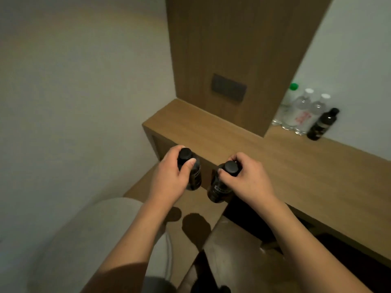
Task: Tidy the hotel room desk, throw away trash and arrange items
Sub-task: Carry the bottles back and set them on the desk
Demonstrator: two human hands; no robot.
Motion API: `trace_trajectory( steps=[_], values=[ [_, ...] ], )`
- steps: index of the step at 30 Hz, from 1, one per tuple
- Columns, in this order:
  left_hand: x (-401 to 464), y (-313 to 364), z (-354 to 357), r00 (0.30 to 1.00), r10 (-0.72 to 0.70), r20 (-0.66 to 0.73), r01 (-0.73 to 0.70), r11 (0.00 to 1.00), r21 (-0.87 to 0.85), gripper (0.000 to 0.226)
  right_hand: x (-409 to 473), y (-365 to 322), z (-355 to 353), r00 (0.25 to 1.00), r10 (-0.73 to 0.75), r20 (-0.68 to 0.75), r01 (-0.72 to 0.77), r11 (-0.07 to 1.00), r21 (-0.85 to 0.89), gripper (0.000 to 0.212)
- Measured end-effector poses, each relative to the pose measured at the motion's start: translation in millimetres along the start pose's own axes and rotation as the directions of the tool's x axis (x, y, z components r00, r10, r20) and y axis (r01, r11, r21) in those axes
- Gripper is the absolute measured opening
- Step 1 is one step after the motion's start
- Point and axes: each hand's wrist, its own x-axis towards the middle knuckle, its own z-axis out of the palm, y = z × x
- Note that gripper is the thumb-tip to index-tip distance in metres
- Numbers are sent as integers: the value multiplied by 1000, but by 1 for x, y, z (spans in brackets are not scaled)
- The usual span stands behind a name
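My left hand grips a small dark bottle with a black cap by its neck. My right hand grips a second dark bottle the same way. Both bottles hang upright in the air just off the front edge of the wooden desk, above a lower wooden surface. At the back right of the desk, against the wall, stand three clear water bottles, one with a green cap, and another dark bottle beside them.
A tall wooden panel with a dark switch plate rises behind the desk. A pale upholstered seat lies at lower left. White walls close in on the left and at the back right.
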Motion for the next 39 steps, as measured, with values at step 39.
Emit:
trace_trajectory(
  steps=[39],
  values=[
    [225, 303, 472, 604, 476, 640, -740, 632, 229, 32, 76, 343, -278, 695, 614, -375, -602, 782, 163, 24]
  ],
)
